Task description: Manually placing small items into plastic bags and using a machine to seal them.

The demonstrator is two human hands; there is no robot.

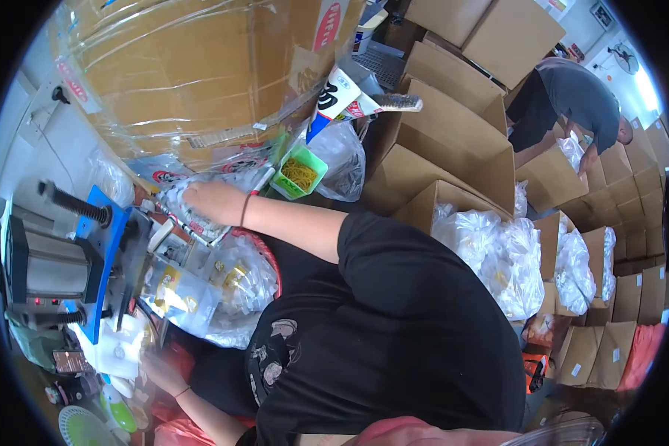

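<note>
My right hand (207,202) reaches over a stack of printed plastic bags (234,181), its fingers curled down onto the plastic and partly hidden. Low on the left, my left hand (160,373) is closed at the edge of a white plastic bag (119,348), slightly blurred. That bag lies by the blue plate (97,260) of a machine with threaded rods. Between my hands is a heap of clear bags (238,279) in a red-rimmed container, with yellow-printed packets (177,293) on it. A green tub of yellow rubber bands (299,176) stands just beyond my right wrist.
A large taped carton (178,74) stands at the far side. A brush (398,102) lies near it. Open cartons (453,141) and bagged goods (490,253) fill the right, where another person (576,97) bends over a box. A phone (72,362) lies lower left.
</note>
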